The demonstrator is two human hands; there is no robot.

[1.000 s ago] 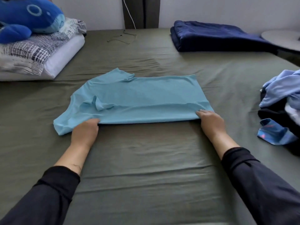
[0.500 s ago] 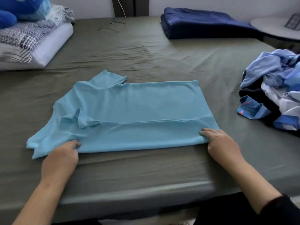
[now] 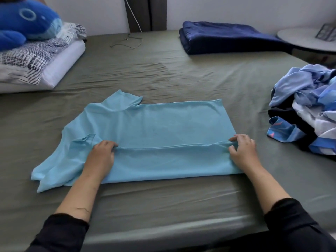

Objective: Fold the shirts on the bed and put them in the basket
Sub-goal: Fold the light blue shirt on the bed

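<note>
Light blue shirt (image 3: 154,128) lies flat on the olive-green bed sheet (image 3: 163,202), collar end to the left, hem to the right, w/ the near long edge already folded up over the body so its edge makes a ridge across the middle. Both hands sit on that ridge. Left hand (image 3: 101,153) is at the sleeve end, fingers curled and pinching the folded edge just beside the tucked sleeve. Right hand (image 3: 242,150) is at the hem end, thumb and fingers curled round the same fold (fingertips partly spread, but the cloth is bunched between them). The near flap lies under both wrists, forearms crossing it.

Pile of unfolded clothes (image 3: 307,104) is well apart at the right edge of the bed. Far side: folded navy blanket (image 3: 223,38), patterned pillow (image 3: 34,64) and a blue plush toy (image 3: 27,20) on top of it.
</note>
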